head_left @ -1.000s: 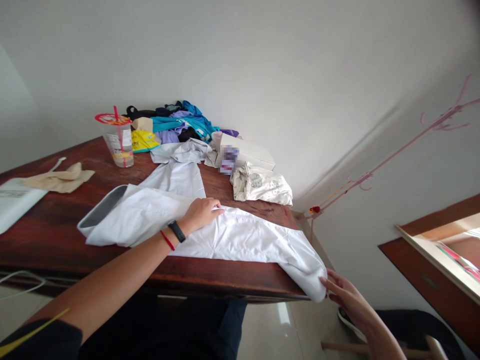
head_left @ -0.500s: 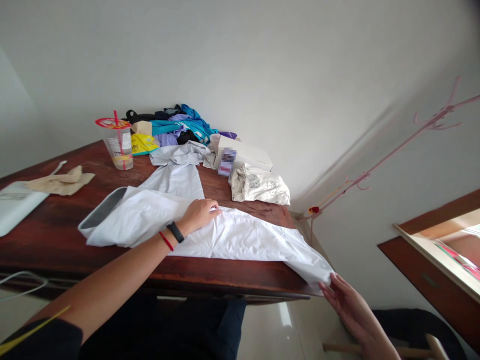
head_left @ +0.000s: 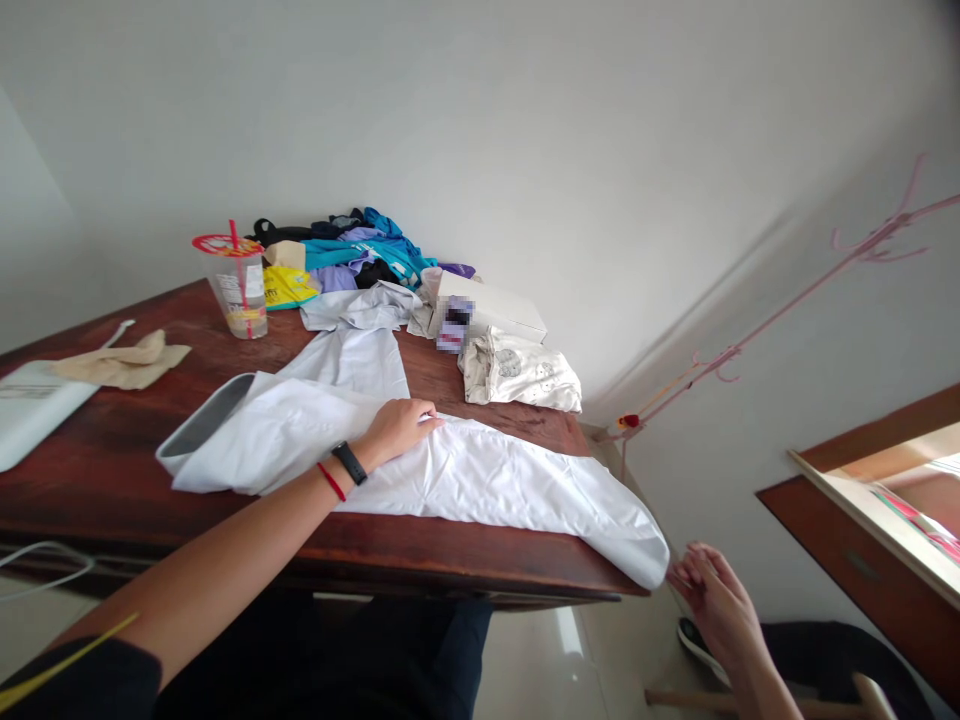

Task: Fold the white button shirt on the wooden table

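Item: white garment (head_left: 502,475), spread across the middle of the frame on a dark wooden table (head_left: 480,548). Long axis of the near strip: from a grey-lined opening (head_left: 208,415) at centre left, sloping down to a closed-looking, rounded end (head_left: 649,560) at lower right, at the table's corner. A further limb runs toward the upper centre.

Left hand (head_left: 401,425): centre of frame, laid palm down on the strip, fingertips at its far edge; whether they pinch the cloth cannot be told. Black wristband (head_left: 351,463) and red cord (head_left: 331,482) at the wrist.

Right hand (head_left: 716,595): lower right, just beyond the rounded end and apart from it; fingers loosely bent, no cloth visible between them. Key relation: the end lies immediately left of this hand, the nearer of the two; the strip stretches away from it toward the left hand.

Adjacent: folded cream cloth (head_left: 525,370), white box (head_left: 499,305), right of upper centre.
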